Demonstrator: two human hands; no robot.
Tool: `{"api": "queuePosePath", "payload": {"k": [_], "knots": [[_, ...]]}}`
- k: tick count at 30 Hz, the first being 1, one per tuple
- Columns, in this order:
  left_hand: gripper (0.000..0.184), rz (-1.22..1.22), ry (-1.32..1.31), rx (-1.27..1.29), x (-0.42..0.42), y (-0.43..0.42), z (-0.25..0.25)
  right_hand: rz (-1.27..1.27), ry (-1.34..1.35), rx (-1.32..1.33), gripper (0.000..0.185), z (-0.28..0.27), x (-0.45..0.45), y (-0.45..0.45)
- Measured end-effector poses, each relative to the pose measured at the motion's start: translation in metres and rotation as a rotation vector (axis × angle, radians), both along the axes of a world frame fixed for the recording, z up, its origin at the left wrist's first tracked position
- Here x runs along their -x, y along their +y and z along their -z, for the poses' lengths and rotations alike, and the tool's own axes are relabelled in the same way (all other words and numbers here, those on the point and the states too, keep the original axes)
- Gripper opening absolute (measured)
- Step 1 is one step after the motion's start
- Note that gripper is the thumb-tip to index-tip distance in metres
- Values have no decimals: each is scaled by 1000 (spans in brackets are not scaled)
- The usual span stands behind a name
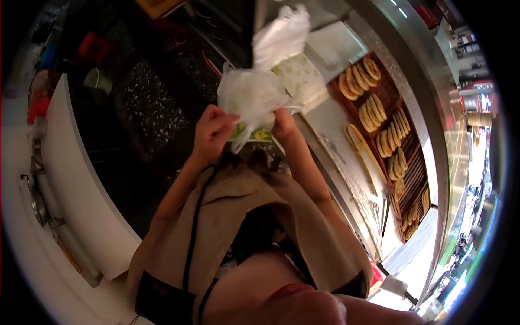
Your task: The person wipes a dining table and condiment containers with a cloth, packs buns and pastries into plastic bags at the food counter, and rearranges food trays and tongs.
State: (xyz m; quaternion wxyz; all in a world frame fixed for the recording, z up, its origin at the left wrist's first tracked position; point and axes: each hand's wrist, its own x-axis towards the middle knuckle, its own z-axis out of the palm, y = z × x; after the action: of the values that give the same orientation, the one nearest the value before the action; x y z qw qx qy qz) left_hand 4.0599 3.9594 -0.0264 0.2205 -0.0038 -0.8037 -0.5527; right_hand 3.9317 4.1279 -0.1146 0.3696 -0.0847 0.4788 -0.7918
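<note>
In front of my body a thin, whitish plastic bag [250, 95] is bunched between my two hands. My right hand [284, 124] is closed on the bag's right side. On the left side, my left hand [213, 134] has its fingers curled, with the fingertips pinching the bag's edge. A green-and-yellow printed surface [261, 135] shows just below the bag; what it belongs to is partly hidden. Beyond my right hand lies printed paper [299, 76] with a green pattern, and white plastic bags [281, 38] hang above it.
To the right, a brown slatted tray [414, 149] holds rows of round flatbreads [371, 112]. Tongs [385, 214] and a long yellowish strip [364, 154] lie on the counter. A white panel [81, 179] stands at left, near a red container [93, 47] and a pale cup [98, 80].
</note>
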Motion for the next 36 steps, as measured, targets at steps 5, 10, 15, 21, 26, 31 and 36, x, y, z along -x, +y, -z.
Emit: {"api": "queuePosePath", "payload": {"k": [5,10,15,21,26,31,36], "knots": [[22,-285,-72,-12,-19,-104,24,281,-474,423,40,-27,4,-156],[23,-2,-61,103,-17,-199,62,296,-196,545,50,18,40,-286],[33,-478,-55,76,20,-316,49,125,-329,814,58,7,102,-374],[42,-316,-8,-189,105,-483,48,64,-295,902,66,-31,179,-552],[50,-436,-278,-147,176,-617,9,-11,-378,882,69,-53,237,-744],[24,-828,-64,-353,211,-750,16,-152,-654,907,64,-79,268,-914],[10,-693,-196,-378,236,-880,64,-18,-534,764,55,-69,314,-1070]]}}
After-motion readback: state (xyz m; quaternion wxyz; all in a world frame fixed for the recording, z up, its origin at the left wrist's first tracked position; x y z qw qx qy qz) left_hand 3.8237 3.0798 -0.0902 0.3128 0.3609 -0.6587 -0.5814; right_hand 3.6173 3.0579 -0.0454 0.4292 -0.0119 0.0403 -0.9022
